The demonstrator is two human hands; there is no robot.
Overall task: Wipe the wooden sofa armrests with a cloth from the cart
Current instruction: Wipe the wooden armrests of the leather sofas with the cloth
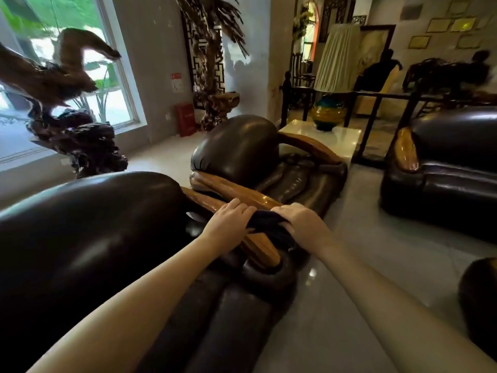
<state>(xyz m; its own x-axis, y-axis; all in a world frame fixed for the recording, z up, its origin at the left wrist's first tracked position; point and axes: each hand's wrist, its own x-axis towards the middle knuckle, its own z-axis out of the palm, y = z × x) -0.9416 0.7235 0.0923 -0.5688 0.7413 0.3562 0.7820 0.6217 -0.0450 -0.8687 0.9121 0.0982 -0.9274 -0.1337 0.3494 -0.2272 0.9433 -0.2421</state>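
A dark cloth [265, 223] is stretched across the near sofa's glossy wooden armrest [259, 249]. My left hand [228, 220] grips the cloth's left end and my right hand [298, 224] grips its right end, both pressing down on the wood. Just beyond my hands runs the wooden armrest [242, 192] of a dark leather armchair [242, 149], whose far armrest [309, 146] curves along its other side. The cart is out of view.
The near sofa's leather back [88, 211] fills the left. A second dark sofa [443, 168] with a wooden arm stands at right across pale tiled floor [363, 251]. A side table [341, 135] bears a lamp. A root carving [67, 103] stands by the window.
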